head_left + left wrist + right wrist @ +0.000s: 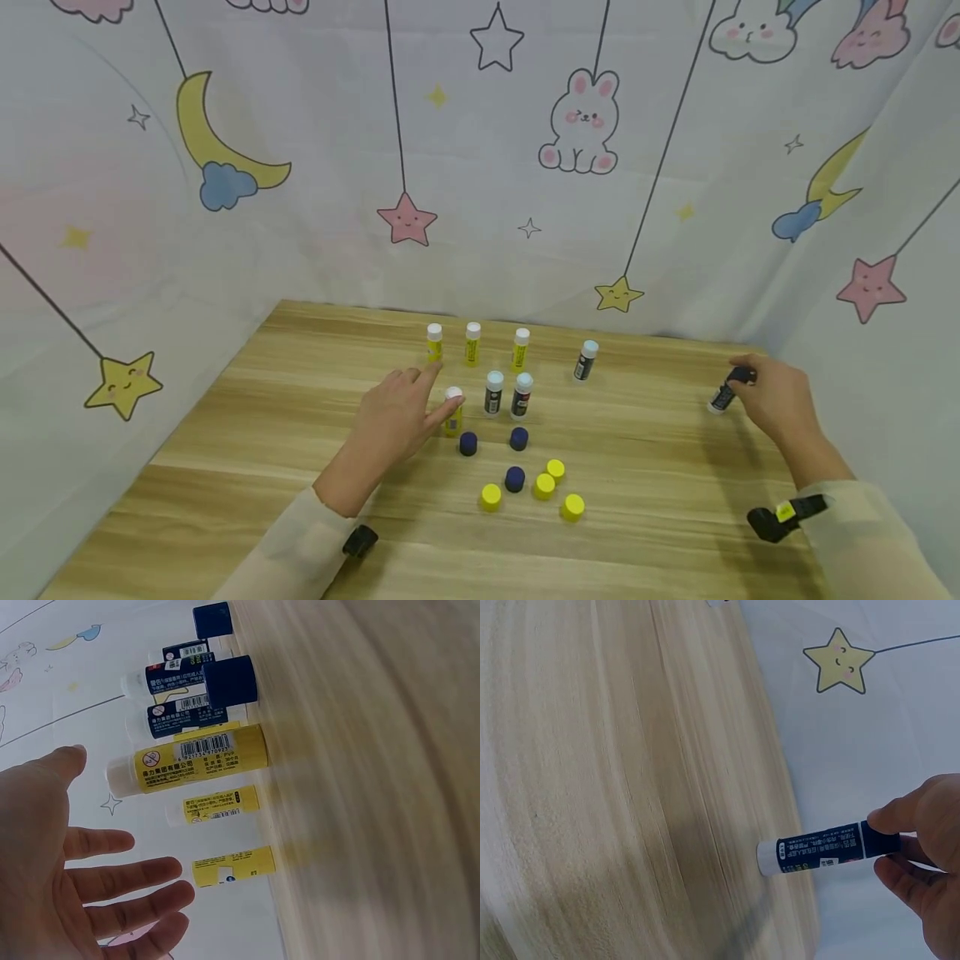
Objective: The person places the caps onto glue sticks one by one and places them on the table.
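Near the table's right edge, my right hand (780,400) pinches a navy glue stick (821,849) by its navy cap (881,838). The stick is tilted, white base downward; whether the base touches the table I cannot tell. My left hand (393,412) has its fingers spread beside an upright yellow glue stick (453,422) with a white top; it holds nothing. Behind that stick stand three more yellow glue sticks (472,350). Three navy glue sticks without caps (492,400) stand to the right of the left hand, one of them farther back and right.
Three navy caps (515,479) and several yellow caps (544,486) lie loose on the wooden table (637,533), in front of the upright sticks. A white curtain (480,150) printed with stars, moons and a rabbit hangs behind the table and along both sides.
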Motion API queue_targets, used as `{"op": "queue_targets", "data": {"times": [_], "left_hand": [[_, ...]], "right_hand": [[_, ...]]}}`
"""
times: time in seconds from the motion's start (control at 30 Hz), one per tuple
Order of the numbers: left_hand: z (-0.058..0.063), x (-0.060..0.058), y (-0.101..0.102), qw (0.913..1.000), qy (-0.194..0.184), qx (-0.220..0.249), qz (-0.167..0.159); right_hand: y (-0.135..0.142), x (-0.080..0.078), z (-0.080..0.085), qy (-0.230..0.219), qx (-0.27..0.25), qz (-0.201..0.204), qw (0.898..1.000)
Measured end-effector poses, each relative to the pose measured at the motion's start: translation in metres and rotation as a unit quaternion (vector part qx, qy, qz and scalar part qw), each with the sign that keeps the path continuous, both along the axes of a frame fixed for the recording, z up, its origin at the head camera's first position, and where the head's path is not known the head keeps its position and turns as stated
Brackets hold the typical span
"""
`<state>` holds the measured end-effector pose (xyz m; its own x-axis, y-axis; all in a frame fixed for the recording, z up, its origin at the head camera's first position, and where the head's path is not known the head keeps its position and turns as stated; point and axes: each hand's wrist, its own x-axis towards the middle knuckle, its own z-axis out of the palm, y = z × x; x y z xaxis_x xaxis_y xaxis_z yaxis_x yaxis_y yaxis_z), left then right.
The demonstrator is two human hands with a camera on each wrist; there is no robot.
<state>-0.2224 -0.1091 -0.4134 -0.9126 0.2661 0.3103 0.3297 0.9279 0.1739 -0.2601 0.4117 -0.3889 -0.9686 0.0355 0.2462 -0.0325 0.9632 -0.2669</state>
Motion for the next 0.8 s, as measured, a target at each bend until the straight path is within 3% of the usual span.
{"op": "queue_targets", "data": {"times": [0.2, 0.6, 0.8], "left_hand": [[0.002, 0.002, 0.0, 1.0, -0.003, -0.008, 0.004], [0.009, 0.007, 0.002, 0.9998, 0.018, -0.003, 0.001], [0.011, 0.011, 0.003, 0.9994, 0.033, -0.001, -0.007]], "right_hand": [[-0.001, 0.007, 0.002, 0.008, -0.005, 0.002, 1.0], [-0.029, 0.016, 0.005, 0.102, -0.021, 0.034, 0.994], [-0.048, 0.023, 0.002, 0.099, -0.041, 0.046, 0.993]]}}
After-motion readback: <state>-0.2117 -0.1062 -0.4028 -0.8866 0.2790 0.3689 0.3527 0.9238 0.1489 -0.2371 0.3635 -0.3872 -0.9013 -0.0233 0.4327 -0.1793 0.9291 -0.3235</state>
